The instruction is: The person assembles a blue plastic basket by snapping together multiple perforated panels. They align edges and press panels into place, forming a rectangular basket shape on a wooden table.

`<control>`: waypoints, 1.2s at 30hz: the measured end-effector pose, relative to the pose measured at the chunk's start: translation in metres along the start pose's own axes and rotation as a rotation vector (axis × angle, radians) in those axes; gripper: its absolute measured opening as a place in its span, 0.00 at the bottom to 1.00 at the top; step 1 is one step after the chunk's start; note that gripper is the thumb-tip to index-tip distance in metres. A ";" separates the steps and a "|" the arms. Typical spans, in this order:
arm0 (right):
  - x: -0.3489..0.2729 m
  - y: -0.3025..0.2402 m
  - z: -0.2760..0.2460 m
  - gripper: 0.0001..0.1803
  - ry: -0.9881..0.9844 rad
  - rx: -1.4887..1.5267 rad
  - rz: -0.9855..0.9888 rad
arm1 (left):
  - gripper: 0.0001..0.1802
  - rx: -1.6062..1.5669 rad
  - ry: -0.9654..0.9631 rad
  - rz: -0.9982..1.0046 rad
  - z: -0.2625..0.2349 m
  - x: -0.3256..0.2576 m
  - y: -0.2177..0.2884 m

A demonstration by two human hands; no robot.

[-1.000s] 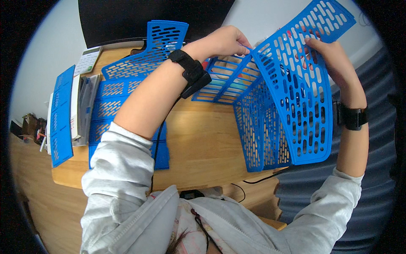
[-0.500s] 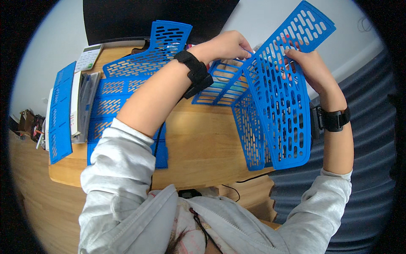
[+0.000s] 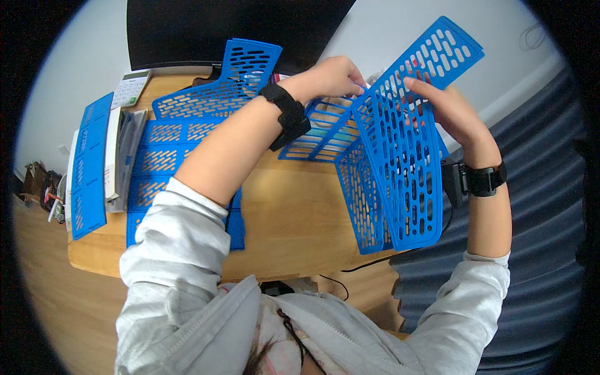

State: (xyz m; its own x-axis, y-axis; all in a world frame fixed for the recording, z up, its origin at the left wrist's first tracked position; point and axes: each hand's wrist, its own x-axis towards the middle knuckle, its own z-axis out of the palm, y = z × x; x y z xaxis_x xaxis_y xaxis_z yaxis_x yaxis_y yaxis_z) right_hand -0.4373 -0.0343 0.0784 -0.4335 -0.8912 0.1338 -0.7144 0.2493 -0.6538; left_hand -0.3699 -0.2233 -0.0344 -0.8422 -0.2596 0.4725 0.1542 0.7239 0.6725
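Observation:
My left hand [image 3: 340, 77] is closed, its fingertips pinching at the far corner where a blue slatted panel [image 3: 320, 145] meets a tall blue perforated side panel [image 3: 409, 169]. My right hand [image 3: 453, 114] grips that side panel from its right, thumb on the near face and fingers behind, seen through the slots. The side panel stands tilted, its narrower end pointing up to the right. Beside it another perforated panel [image 3: 359, 194] stands upright on the table. Together they look like parts of a plastic file rack. Both wrists wear black straps.
Another blue perforated panel [image 3: 215, 94] leans at the back, below a black screen [image 3: 237, 31]. Flat blue panels [image 3: 165, 150] lie left on the wooden table [image 3: 287, 212]. Further left are upright folders [image 3: 128, 156], a blue strip panel [image 3: 90, 169] and a calculator [image 3: 131, 87]. A dark curtain [image 3: 531, 281] hangs right.
Both hands and the tilted side panel have shifted slightly left, the panel's upper end also lower. The grip of each hand looks the same.

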 end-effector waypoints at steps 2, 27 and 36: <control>-0.004 -0.004 -0.014 0.28 -0.036 0.083 -0.038 | 0.12 -0.033 -0.004 0.000 -0.002 0.000 0.001; 0.123 0.013 -0.046 0.18 -0.686 0.897 -0.655 | 0.24 -0.787 -0.152 -0.105 0.009 -0.036 -0.021; 0.122 0.039 -0.014 0.20 -0.666 0.943 -0.629 | 0.26 -0.773 -0.157 -0.047 0.013 -0.033 -0.031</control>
State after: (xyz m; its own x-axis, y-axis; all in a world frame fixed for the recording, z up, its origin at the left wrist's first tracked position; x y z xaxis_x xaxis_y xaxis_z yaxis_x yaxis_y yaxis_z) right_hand -0.5256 -0.1280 0.0792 0.3764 -0.8397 0.3913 0.0795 -0.3916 -0.9167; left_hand -0.3541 -0.2286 -0.0781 -0.9109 -0.1440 0.3867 0.3836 0.0496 0.9222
